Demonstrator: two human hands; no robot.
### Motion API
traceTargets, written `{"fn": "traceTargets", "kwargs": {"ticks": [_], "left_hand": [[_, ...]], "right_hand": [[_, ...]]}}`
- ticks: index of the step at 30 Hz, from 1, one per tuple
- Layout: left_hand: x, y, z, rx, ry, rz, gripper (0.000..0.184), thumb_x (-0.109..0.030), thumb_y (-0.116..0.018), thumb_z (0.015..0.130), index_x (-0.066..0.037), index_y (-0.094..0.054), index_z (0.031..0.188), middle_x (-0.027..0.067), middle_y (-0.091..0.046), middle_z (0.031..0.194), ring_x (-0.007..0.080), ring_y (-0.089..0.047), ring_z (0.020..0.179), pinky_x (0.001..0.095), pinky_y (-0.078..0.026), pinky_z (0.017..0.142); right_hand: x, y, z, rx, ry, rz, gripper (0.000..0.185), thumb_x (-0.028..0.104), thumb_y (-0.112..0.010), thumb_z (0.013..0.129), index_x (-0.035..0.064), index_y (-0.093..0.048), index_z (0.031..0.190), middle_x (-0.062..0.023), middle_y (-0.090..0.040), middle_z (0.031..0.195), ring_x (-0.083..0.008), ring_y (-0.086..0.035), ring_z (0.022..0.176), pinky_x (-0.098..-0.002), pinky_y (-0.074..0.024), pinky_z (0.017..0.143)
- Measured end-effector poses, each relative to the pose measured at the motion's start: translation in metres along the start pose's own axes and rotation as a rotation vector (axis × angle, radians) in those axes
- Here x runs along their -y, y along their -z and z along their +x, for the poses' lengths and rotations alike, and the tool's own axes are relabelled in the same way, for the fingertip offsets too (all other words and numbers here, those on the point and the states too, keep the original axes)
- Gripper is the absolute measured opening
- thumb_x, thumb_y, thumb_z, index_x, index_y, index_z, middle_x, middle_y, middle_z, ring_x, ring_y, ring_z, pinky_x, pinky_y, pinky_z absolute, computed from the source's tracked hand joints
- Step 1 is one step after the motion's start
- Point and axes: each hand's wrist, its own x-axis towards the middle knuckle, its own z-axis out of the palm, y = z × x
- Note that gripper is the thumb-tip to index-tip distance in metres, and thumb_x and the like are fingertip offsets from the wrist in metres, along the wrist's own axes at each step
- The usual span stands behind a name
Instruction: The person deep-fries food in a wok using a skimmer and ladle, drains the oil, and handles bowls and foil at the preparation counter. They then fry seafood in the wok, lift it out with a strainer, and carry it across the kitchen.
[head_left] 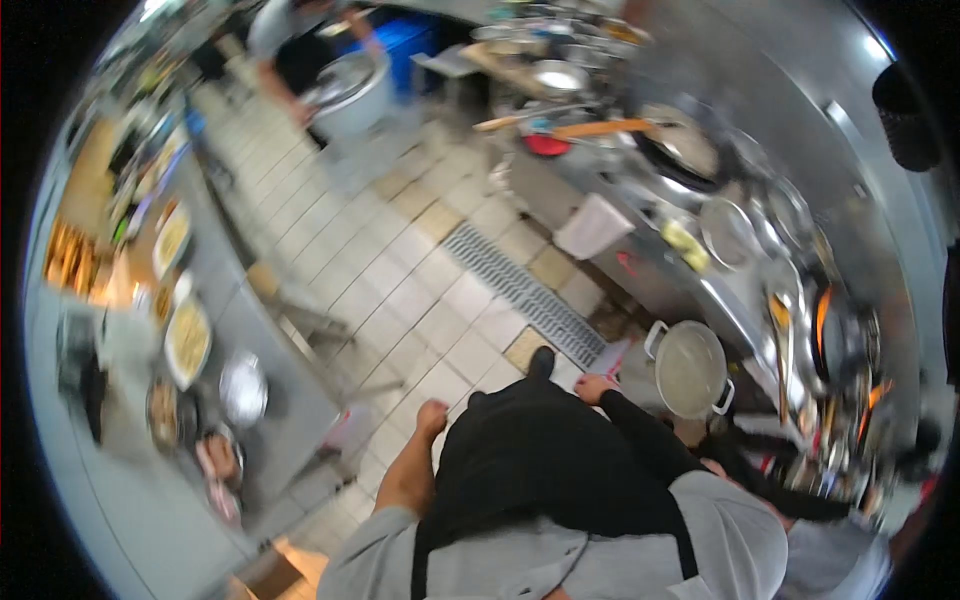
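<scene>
My left hand (pixel 432 416) hangs beside the black apron (pixel 540 450), its fingers curled; whether anything is inside them does not show. On the apron's other side, my right hand (pixel 595 388) has its fingers pressed together near a pinkish-white thing (pixel 615 358) that is too blurred to name. Contact between the two cannot be made out. A large white pot (pixel 690 368) with two handles stands to the right of my right hand, with cloudy liquid inside.
A steel counter (pixel 285 400) with oval dishes (pixel 188 342) runs along the left. At the right is a stove with pans (pixel 680 150) and flames. A floor grate (pixel 525 295) lies ahead. One person (pixel 290 50) holds a white tub (pixel 352 95); another works close at the lower right.
</scene>
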Motion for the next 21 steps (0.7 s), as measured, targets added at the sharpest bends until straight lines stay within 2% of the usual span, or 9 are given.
{"fn": "traceTargets", "kwargs": {"ticks": [1,2,4,6,13,19,21], "left_hand": [[-0.005,0.004,0.002,0.047,0.091,-0.031,0.018,-0.015,-0.054,0.08,-0.003,-0.066,0.085,0.0188,-0.065,0.079,0.032,-0.064,0.075,0.0439,-0.05,0.067],[-0.011,0.008,0.0,0.081,0.196,-0.06,0.018,-0.011,-0.052,0.08,-0.003,-0.066,0.088,0.0167,-0.065,0.076,0.0286,-0.065,0.071,0.042,-0.051,0.062],[-0.023,0.018,-0.005,0.107,0.205,-0.087,0.022,-0.004,-0.046,0.079,-0.003,-0.065,0.089,0.0128,-0.064,0.074,0.0237,-0.063,0.064,0.0381,-0.05,0.05],[-0.045,0.032,-0.01,0.115,0.281,-0.094,0.025,-0.001,-0.042,0.077,-0.003,-0.064,0.09,0.0117,-0.061,0.074,0.0231,-0.06,0.06,0.0361,-0.049,0.044],[-0.043,0.041,0.018,0.148,0.256,-0.157,0.027,0.002,-0.04,0.076,-0.001,-0.061,0.094,0.0108,-0.058,0.072,0.0204,-0.057,0.057,0.0347,-0.051,0.045],[-0.047,0.035,0.036,0.217,0.199,-0.272,0.029,0.004,-0.041,0.074,0.0,-0.06,0.095,0.0089,-0.057,0.066,0.0189,-0.055,0.05,0.033,-0.05,0.042],[-0.053,0.032,0.035,0.211,0.171,-0.215,0.029,0.005,-0.041,0.073,0.0,-0.061,0.095,0.0086,-0.056,0.064,0.0188,-0.053,0.047,0.0331,-0.049,0.041]], "right_hand": [[-0.011,-0.013,0.012,-0.065,0.047,-0.038,0.033,0.033,-0.051,0.082,0.0073,-0.068,0.093,-0.0187,-0.065,0.102,-0.035,-0.06,0.101,-0.0438,-0.0459,0.089],[-0.016,-0.024,0.019,-0.144,0.007,0.016,0.031,0.033,-0.052,0.081,0.0082,-0.068,0.091,-0.0194,-0.065,0.1,-0.0346,-0.06,0.1,-0.0439,-0.0464,0.088],[-0.016,-0.026,0.024,-0.051,-0.049,0.092,0.031,0.034,-0.054,0.08,0.0087,-0.068,0.091,-0.0182,-0.065,0.102,-0.0336,-0.061,0.099,-0.0438,-0.0471,0.088],[-0.02,-0.033,0.023,-0.102,-0.051,0.099,0.03,0.033,-0.054,0.079,0.0087,-0.068,0.091,-0.0174,-0.066,0.102,-0.0331,-0.061,0.098,-0.0433,-0.0478,0.087],[-0.03,-0.04,0.019,-0.105,-0.13,0.092,0.029,0.031,-0.054,0.079,0.0094,-0.069,0.09,-0.016,-0.067,0.1,-0.0319,-0.062,0.099,-0.0418,-0.0491,0.086],[-0.032,-0.042,0.024,-0.058,-0.202,0.134,0.029,0.028,-0.054,0.077,0.0096,-0.069,0.094,-0.0158,-0.065,0.108,-0.0313,-0.06,0.104,-0.0413,-0.0476,0.089],[-0.035,-0.048,0.029,-0.121,-0.188,0.115,0.029,0.028,-0.054,0.077,0.0096,-0.068,0.094,-0.016,-0.064,0.109,-0.0316,-0.06,0.104,-0.0413,-0.0473,0.089]]}}
